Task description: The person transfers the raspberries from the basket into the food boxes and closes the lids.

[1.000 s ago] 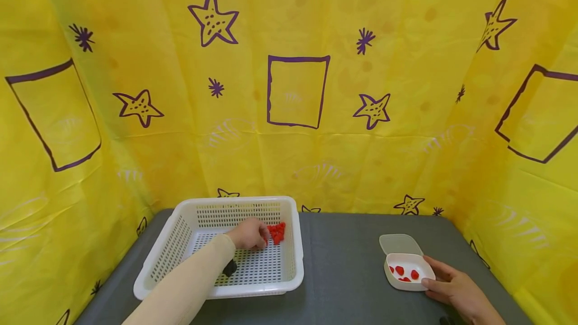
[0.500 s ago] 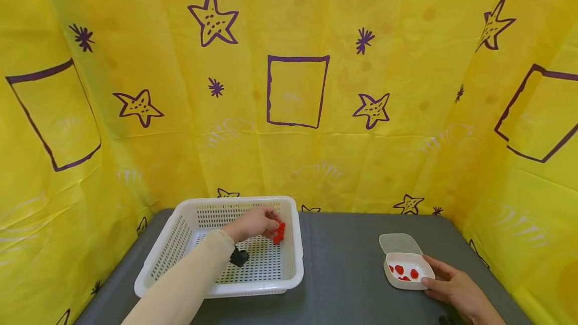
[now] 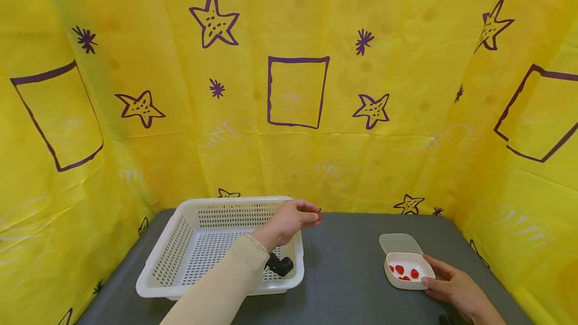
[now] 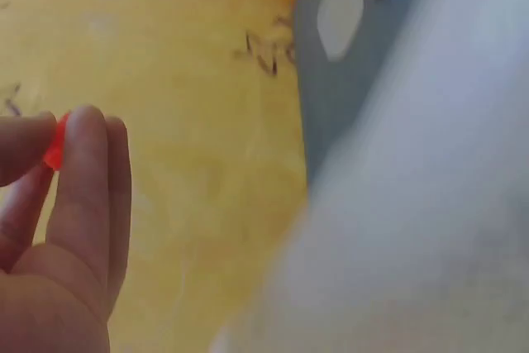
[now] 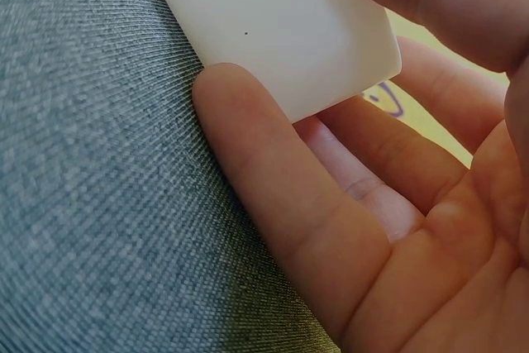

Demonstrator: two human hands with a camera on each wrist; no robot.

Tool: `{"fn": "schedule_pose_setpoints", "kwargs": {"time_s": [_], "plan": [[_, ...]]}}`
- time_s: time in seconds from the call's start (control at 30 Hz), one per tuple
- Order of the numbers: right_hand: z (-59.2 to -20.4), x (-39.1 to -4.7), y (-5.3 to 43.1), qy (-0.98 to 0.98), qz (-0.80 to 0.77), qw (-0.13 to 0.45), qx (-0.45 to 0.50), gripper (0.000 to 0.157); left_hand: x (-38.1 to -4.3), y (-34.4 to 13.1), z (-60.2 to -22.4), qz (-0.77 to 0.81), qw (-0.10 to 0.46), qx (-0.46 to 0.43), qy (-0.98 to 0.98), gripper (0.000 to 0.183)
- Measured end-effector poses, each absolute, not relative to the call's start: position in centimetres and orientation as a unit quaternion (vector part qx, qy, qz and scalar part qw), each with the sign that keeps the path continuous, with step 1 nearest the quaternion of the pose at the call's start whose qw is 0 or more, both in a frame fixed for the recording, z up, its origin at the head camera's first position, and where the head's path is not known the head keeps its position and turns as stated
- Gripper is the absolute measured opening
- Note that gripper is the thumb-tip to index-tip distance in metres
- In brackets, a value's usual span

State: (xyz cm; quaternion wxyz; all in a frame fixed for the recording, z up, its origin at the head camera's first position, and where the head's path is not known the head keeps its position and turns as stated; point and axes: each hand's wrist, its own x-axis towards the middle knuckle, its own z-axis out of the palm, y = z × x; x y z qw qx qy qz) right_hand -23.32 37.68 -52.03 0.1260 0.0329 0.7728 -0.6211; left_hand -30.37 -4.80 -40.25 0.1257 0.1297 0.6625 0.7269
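In the head view, my left hand [image 3: 292,220] is above the right rim of the white slotted basket [image 3: 155,265], pinching a small red piece [image 3: 319,216]. The left wrist view shows this red piece [image 4: 56,153] held between thumb and fingertips, mostly covered by them. My right hand [image 3: 458,290] grips the right end of a small white lidded box [image 3: 397,283], thumb at its rim. Several small red pieces [image 3: 414,274] lie inside that box. Up close in the right wrist view, fingers curl around the box's white corner [image 5: 281,47].
A translucent lid [image 3: 400,243] lies folded back behind the box. Dark grey cloth [image 3: 343,265] covers the table. Yellow curtain [image 3: 298,164] with starfish drawings encloses the back and sides. A black wrist device [image 3: 281,266] sits on my left wrist, over the basket.
My left hand has lifted from the red pile in the basket and moved right, carrying a red piece. The pile is now hidden behind the hand. My right hand and the box stay put.
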Motion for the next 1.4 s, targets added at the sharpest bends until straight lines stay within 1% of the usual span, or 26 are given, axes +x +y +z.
{"fn": "schedule_pose_setpoints", "kwargs": {"time_s": [0.23, 0.37, 0.53, 0.73, 0.87, 1.0, 1.2, 1.4], "plan": [[-52.0, -23.1, 37.5, 0.770, -0.625, 0.124, 0.040, 0.082, -28.6, 0.6, -41.3, 0.729, 0.130, 0.115, 0.663, 0.015], [-51.9, -23.1, 37.5, 0.771, -0.624, 0.121, 0.045, 0.082, -27.7, 3.8, -42.3, 0.721, 0.121, 0.107, 0.674, 0.013], [-52.0, -23.2, 37.6, 0.771, -0.624, 0.120, 0.047, 0.082, -26.9, 7.6, -44.5, 0.741, 0.097, 0.063, 0.661, 0.011], [-52.1, -23.3, 37.6, 0.766, -0.630, 0.123, 0.041, 0.081, -26.5, 10.8, -46.5, 0.743, 0.075, 0.012, 0.665, 0.012], [-52.1, -23.3, 37.5, 0.767, -0.629, 0.122, 0.035, 0.083, -26.0, 12.5, -47.2, 0.738, 0.059, 0.002, 0.672, 0.015], [-52.1, -23.3, 37.5, 0.769, -0.628, 0.119, 0.028, 0.085, -25.7, 13.7, -47.9, 0.722, 0.051, 0.015, 0.690, 0.017], [-52.1, -23.2, 37.5, 0.769, -0.627, 0.120, 0.029, 0.084, -25.8, 14.3, -49.6, 0.686, 0.039, 0.043, 0.725, 0.020], [-52.1, -23.2, 37.6, 0.769, -0.627, 0.120, 0.026, 0.085, -26.0, 14.9, -50.5, 0.686, 0.034, 0.040, 0.726, 0.021]]}}
